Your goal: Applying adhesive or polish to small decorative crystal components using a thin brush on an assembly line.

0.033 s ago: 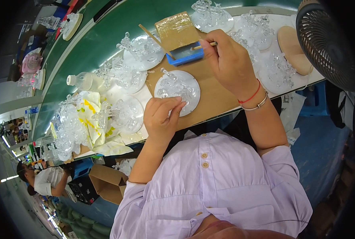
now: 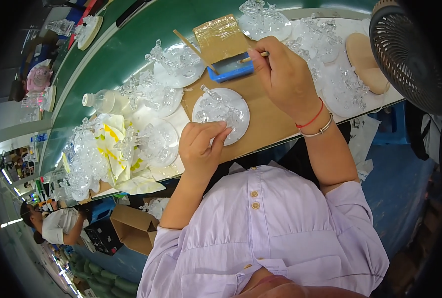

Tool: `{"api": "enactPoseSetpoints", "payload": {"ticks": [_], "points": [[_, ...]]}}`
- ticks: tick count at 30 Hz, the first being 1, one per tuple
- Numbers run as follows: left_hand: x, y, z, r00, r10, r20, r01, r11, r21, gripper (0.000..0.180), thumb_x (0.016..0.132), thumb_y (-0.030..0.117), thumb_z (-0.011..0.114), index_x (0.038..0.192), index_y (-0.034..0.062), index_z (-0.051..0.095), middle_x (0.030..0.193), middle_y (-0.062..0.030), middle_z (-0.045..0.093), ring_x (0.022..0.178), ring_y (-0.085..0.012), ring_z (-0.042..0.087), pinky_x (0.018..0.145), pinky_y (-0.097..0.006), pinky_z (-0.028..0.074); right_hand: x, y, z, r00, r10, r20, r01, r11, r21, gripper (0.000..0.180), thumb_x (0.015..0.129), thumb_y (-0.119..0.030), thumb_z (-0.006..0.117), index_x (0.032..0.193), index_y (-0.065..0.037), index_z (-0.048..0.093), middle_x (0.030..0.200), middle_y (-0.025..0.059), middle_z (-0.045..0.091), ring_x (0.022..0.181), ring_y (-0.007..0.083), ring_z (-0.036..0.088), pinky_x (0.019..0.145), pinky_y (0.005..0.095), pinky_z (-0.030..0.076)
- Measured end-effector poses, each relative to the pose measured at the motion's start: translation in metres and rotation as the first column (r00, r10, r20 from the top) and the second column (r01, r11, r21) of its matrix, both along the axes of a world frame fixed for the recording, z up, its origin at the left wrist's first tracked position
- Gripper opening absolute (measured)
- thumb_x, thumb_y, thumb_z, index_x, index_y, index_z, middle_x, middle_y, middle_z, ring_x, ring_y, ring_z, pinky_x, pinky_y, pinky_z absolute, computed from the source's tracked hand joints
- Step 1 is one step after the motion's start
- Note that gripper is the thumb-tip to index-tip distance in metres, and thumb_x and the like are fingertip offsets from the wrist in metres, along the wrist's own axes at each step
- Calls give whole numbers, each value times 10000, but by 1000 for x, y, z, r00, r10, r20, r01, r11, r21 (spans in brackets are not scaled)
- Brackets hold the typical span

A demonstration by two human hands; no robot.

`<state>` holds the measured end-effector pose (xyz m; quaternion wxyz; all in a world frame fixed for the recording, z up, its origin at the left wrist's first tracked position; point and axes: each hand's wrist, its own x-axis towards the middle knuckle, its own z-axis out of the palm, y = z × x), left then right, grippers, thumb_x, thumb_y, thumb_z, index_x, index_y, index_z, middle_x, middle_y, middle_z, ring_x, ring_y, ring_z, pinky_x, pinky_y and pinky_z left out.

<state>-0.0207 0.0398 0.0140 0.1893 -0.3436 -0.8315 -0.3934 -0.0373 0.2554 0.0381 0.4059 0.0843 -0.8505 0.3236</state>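
Observation:
My right hand (image 2: 285,74) grips a thin wooden stick (image 2: 245,60), its lower end over a small blue tray (image 2: 231,75). The tip is hard to make out. A second wooden stick (image 2: 191,47) leans in the tray's left side. My left hand (image 2: 203,141) is closed in a pinch at the near edge of a round white base (image 2: 240,133). Whatever its fingertips hold, if anything, is hidden. On that base lies a clear plastic ornament (image 2: 216,105), close to my left fingertips. Brown cardboard (image 2: 268,116) lies under the base.
Several similar clear ornaments on white bases (image 2: 176,74) stand around the worktop. A taped cardboard block (image 2: 222,37) sits behind the tray. At left are a clear bottle (image 2: 104,101) and a yellow-patterned cloth (image 2: 115,149); at right, a black fan (image 2: 405,59). Another person (image 2: 62,223) sits far left.

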Motion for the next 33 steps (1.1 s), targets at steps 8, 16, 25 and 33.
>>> {"api": "enactPoseSetpoints", "payload": {"ticks": [8,16,25,33], "points": [[-5,-7,-2,990,-76,121,71,996,48,235,665,5,783,864,78,683,827,-41,679,732,-205,586,656,-299,451,-7,0,-6,997,-26,71,26,1000,11,94,903,-85,604,913,-21,536,689,116,570,569,243,571,524,303,452],[-5,-10,-4,987,-83,134,79,996,40,238,682,-17,759,888,84,697,834,-38,677,751,-206,583,671,-298,450,65,9,5,999,32,-28,-36,989,-142,30,910,-12,549,922,3,526,779,123,620,588,146,550,543,258,439],[-2,-5,-4,990,-68,126,66,998,22,227,682,-23,756,878,74,700,829,-43,678,751,-205,585,673,-297,452,95,2,-30,952,297,71,-277,939,-205,100,869,41,544,959,18,507,836,174,625,647,254,598,595,295,473],[0,-6,-4,990,-43,132,43,999,3,223,679,-22,762,871,74,701,828,-39,675,744,-203,582,661,-298,450,91,4,-38,925,358,127,-326,920,-217,145,877,49,534,1006,14,478,825,168,608,642,270,586,584,311,471]]}}
